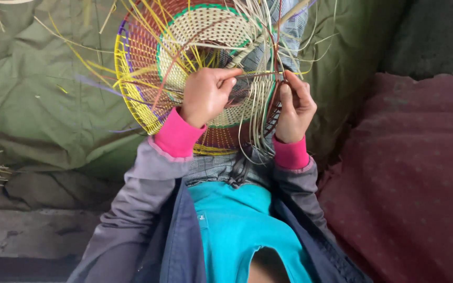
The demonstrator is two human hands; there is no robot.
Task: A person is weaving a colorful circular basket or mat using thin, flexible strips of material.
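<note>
Head view showed the left hand (205,97) and right hand (295,107) pinching loose strips (260,76) against the half-woven basket (148,57) on the lap, its base finished, many strands unwoven.

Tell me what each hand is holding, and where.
Left hand pinches a thin strand near its end; right hand grips loose strands at the woven basket edge.

both arms reach forward, elbows bent, pink cuffs at the wrists. the left hand (205,95) is curled, thumb and forefinger pinched together. the right hand (295,107) is raised, fingers bent inward toward the left.
</note>
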